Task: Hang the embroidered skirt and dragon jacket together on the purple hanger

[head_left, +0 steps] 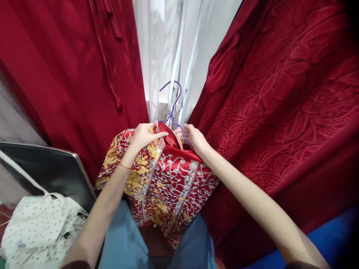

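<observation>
A red jacket-like garment (179, 175) with silver and gold embroidery lies over my lap, its collar opening facing up. A purple hanger (179, 98) sits in the neck opening, with its hook standing up above the cloth. My left hand (146, 136) is closed on the garment's left shoulder beside the collar, thumb stretched across the front edge. On the other side, my right hand (196, 140) reaches to the collar, its fingers at the cloth behind the hanger's right arm. Part of the hanger is hidden inside the garment.
Red drapes or garments hang at left (70, 56) and right (280, 93). White cloth (157, 45) and pale metal bars (190, 56) stand between them. A black chair (53, 168) at lower left has a dotted white cloth bag (36, 228) before it.
</observation>
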Demonstrator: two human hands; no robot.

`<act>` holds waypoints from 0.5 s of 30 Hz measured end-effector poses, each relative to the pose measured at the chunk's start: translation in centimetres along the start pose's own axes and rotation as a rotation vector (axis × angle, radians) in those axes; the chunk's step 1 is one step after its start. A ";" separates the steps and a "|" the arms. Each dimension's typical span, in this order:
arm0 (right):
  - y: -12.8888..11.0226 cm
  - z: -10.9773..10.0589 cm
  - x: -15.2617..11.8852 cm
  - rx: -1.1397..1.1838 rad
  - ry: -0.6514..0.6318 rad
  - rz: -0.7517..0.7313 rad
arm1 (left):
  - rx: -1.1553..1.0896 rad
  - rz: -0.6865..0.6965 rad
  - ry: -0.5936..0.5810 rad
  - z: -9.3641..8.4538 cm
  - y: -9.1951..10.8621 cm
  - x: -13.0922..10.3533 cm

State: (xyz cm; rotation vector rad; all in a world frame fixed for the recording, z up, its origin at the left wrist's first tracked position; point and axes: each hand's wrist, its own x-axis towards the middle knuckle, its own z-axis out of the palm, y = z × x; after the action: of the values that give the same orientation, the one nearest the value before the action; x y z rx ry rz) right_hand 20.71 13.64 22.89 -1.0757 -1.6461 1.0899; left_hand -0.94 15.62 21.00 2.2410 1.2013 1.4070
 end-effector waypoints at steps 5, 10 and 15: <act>0.2 -1.1 0.8 0.142 -0.117 0.244 | 0.131 -0.045 0.146 0.7 0.9 -1.0; -0.3 -2.3 1.2 -0.057 -0.245 0.212 | 0.213 -0.075 0.170 0.7 1.5 -1.3; 0.1 -3.3 1.8 -0.321 -0.382 0.100 | 0.227 -0.092 0.154 0.4 1.4 -1.5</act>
State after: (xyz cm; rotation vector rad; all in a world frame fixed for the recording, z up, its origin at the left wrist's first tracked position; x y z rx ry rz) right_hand 23.41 16.05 23.91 -1.2175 -2.1457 1.1749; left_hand -0.17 13.74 20.65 2.2190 1.5652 1.4978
